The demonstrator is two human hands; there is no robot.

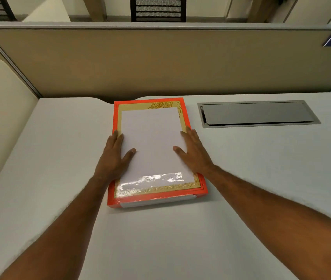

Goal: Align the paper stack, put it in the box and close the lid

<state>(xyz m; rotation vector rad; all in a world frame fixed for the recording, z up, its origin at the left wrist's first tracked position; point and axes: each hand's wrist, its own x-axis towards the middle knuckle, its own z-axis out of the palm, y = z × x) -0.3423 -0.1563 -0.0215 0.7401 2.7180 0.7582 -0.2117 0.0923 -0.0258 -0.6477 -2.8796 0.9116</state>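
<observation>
Both hands lie open and flat, the left hand along the left edge and the right hand along the right edge of the white paper stack, which rests on top of the red box near the middle of the table. The box looks shut beneath the paper, so pressing unevenly could fan the sheets or skid them off its glossy top. A grey cable hatch sits apart to the right, a partition stands behind, and nothing blocks the hands.
</observation>
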